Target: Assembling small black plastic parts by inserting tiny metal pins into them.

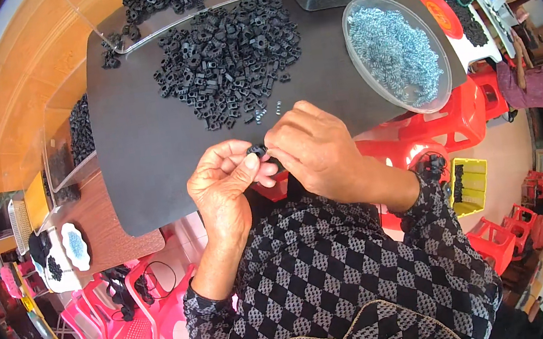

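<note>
Close to the table's near edge, my left hand (pixel 222 178) pinches a small black plastic piece (pixel 256 150), which looks like part of a cord lock, between thumb and fingers. My right hand (pixel 316 151) meets it from the right, its fingers closed together at the piece; what they grip is hidden. Just beyond my hands, a few loose metal springs (pixel 260 115) lie beside a big heap of similar black plastic pieces (pixel 226 61). To the right stands an oval clear tub (pixel 354 59) filled with many small silvery springs (pixel 396 55).
The dark table mat (pixel 143 164) lies under it all. Clear bins (pixel 181 26) with more black pieces stand at the far side and left. Red stools (pixel 444 126) and a yellow crate (pixel 483 179) are at right, pink chairs (pixel 129 333) at lower left. A person (pixel 533 83) sits far right.
</note>
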Demonstrator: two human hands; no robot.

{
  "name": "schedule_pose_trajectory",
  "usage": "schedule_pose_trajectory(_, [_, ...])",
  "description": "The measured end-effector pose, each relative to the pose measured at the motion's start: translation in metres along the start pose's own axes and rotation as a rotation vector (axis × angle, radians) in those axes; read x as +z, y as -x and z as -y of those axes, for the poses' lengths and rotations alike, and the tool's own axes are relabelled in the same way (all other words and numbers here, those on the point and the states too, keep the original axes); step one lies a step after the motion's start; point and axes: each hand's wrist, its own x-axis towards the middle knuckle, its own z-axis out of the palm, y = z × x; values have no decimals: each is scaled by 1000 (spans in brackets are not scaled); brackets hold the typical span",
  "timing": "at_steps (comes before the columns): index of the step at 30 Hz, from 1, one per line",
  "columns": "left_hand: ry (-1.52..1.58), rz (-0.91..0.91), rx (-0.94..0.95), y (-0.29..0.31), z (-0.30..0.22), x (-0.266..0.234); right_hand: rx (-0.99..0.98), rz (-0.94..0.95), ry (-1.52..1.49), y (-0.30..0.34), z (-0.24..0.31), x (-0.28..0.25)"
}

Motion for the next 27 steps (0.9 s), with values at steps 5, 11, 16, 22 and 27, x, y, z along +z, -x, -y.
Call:
schedule_pose_trajectory(5, [11,25,-13,3,2,1,-8,-15,-1,0,4,-3])
schedule_pose_trajectory(11, [40,8,-54,6,0,9,-21,-76,-48,2,4,-2])
schedule_pose_trajectory(16, [43,28,-65,7,5,5,7,-165,-81,4,6,4])
schedule_pose_trajectory(22, [51,51,-59,11,7,5,40,-133,-120,13,14,3])
schedule_pose_trajectory(27, [61,28,-1,12,9,6,81,-201,-161,19,20,10])
